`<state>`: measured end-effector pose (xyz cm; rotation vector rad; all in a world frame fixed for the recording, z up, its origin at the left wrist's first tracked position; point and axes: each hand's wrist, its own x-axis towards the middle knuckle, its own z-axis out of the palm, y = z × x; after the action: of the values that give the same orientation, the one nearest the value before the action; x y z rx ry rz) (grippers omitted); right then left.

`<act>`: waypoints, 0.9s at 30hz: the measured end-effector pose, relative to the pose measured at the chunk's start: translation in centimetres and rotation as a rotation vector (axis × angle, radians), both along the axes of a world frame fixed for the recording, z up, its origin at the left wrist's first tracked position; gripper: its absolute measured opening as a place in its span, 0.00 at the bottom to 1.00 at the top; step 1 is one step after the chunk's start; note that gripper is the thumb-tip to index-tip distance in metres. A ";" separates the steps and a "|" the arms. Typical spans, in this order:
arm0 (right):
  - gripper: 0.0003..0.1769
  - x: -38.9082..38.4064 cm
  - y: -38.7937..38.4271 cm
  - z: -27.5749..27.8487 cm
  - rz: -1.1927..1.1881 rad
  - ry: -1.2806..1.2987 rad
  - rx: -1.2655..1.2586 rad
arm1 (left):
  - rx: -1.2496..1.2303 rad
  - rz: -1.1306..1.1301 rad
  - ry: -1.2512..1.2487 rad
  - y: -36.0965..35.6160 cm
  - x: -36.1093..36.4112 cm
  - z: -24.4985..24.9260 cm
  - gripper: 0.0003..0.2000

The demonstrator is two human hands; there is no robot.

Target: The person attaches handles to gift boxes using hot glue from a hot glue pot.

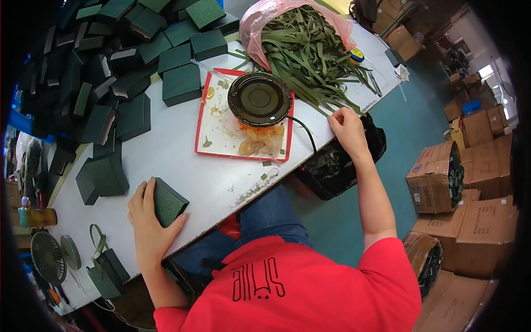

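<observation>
My left hand (150,221) is wrapped round a small dark green box (167,202) near the front edge of the white table (221,193). At the table's edge on the right, my right hand (347,128) is closed in a pinch at the ends of green ribbon strips (310,61); whether a strip is between its fingers is too small to tell. The strips spill from a pink plastic bag (255,27). Between my hands a round black hot plate (260,98) stands on a red-rimmed tray (200,130), with yellowish residue below it.
Many green boxes (182,83) are piled at the back left. A black bag (332,171) hangs below the table edge. A fan (48,258) and a green box with a ribbon handle (108,274) are at the left. Cardboard cartons (487,232) stand at the right.
</observation>
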<state>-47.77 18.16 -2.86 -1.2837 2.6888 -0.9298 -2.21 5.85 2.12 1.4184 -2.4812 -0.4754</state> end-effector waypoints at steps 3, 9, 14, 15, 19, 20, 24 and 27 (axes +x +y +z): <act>0.10 0.8 0.5 0.1 0.028 -0.006 -0.041 | -0.009 -0.016 0.029 0.1 0.2 0.1 0.45; 0.12 1.7 0.8 0.3 0.017 0.025 -0.105 | 0.045 -0.016 0.471 -0.8 2.6 -1.8 0.41; 0.12 1.4 0.5 0.0 0.012 -0.106 0.062 | -0.103 0.077 -0.007 -0.4 2.5 -0.4 0.40; 0.11 1.2 0.5 -0.5 0.047 -0.087 0.024 | -0.088 0.106 0.004 -0.4 2.5 -0.3 0.40; 0.11 1.6 0.8 0.1 0.040 -0.034 0.019 | 0.028 0.130 0.080 -0.1 2.3 1.0 0.42; 0.10 1.6 1.0 0.0 0.062 -0.075 -0.041 | -0.065 0.107 0.013 -0.2 2.3 1.1 0.43; 0.11 2.9 1.3 1.4 0.004 -0.230 -0.051 | -0.111 -0.001 -0.063 -0.9 1.5 0.5 0.48; 0.07 3.3 1.7 1.0 0.075 -0.546 -0.230 | -0.135 -0.056 -0.034 -1.0 0.3 -0.6 0.52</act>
<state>-44.50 19.81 -1.84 -0.9634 2.1503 -1.3722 -1.92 4.86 1.53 1.3189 -2.5326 -0.2910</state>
